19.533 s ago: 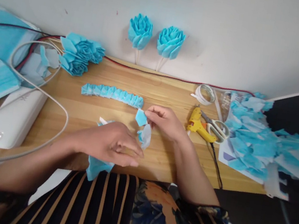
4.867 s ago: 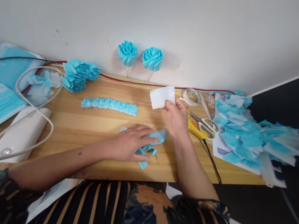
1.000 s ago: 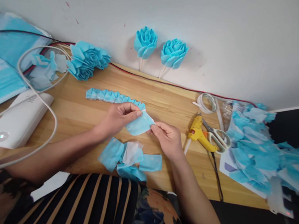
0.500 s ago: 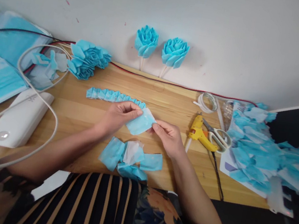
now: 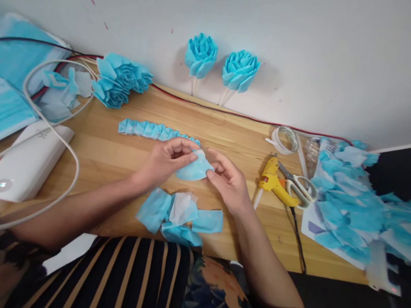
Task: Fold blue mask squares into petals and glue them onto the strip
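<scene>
Between my two hands is a small light-blue fabric piece, raised over the table. My left hand pinches its left upper edge between thumb and fingers. At the right corner my right hand grips it by thumb and forefinger, the other fingers curled behind. Just beyond my left hand runs a row of folded blue petals, its right end partly covered by the fingers. Nearer to my body lie several loose blue fabric squares, one showing a white side.
Two blue fabric flowers on sticks stand by the wall; more flowers lie left. A yellow glue gun, scissors and tape roll sit right, beside heaped blue scraps. A white power bank and cable are left.
The fabric piece has gone from a flat square to a shorter, folded-looking shape with its lower edge higher. My right fingers have lifted and spread slightly behind it.
</scene>
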A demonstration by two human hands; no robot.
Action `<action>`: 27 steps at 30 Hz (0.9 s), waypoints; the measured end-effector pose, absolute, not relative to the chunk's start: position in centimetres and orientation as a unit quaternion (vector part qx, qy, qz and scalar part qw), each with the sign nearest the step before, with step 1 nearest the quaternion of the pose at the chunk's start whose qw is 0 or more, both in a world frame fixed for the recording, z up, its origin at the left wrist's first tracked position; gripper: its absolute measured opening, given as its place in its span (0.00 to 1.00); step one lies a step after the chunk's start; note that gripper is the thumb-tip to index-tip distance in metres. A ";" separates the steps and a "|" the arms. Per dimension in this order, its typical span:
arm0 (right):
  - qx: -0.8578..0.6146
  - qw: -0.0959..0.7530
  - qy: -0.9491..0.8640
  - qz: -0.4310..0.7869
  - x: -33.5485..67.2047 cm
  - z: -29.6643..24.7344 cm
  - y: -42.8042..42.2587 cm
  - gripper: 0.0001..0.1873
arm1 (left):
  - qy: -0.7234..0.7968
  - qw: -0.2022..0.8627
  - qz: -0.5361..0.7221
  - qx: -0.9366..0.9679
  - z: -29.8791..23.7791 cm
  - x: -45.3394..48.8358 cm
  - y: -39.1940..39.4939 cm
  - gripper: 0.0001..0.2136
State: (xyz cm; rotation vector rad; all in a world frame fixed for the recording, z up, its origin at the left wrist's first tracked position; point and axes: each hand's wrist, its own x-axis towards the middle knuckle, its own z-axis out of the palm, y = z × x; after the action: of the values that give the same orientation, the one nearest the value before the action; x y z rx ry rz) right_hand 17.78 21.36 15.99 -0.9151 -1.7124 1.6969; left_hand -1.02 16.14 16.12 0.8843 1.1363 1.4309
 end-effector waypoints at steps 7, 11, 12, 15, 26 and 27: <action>-0.354 0.277 -0.661 0.601 18.5 16.4 21.6 0.24 | 0.479 0.536 0.583 0.379 15.9 -1.4 16.3 0.17; -0.332 0.261 -0.660 0.622 18.0 16.5 21.4 0.28 | 0.472 0.550 0.545 0.421 16.1 -1.1 15.9 0.19; -0.325 0.261 -0.658 0.627 17.8 16.3 21.3 0.30 | 0.468 0.553 0.538 0.431 16.1 -1.0 15.8 0.19; -0.335 0.281 -0.651 0.621 17.4 15.9 21.2 0.30 | 0.463 0.560 0.519 0.450 16.3 -0.9 15.7 0.21; -0.403 0.367 -0.609 0.576 17.9 15.7 21.9 0.26 | 0.459 0.611 0.502 0.404 16.2 -1.5 16.1 0.26; -0.405 0.371 -0.607 0.575 18.0 15.6 22.0 0.25 | 0.455 0.615 0.509 0.394 16.2 -1.6 16.0 0.25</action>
State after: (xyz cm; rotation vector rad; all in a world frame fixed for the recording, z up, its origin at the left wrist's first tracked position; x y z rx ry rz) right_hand 17.99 22.03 15.59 -1.0384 -1.5550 1.4732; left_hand -1.60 16.01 16.17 0.9070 1.0480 1.1729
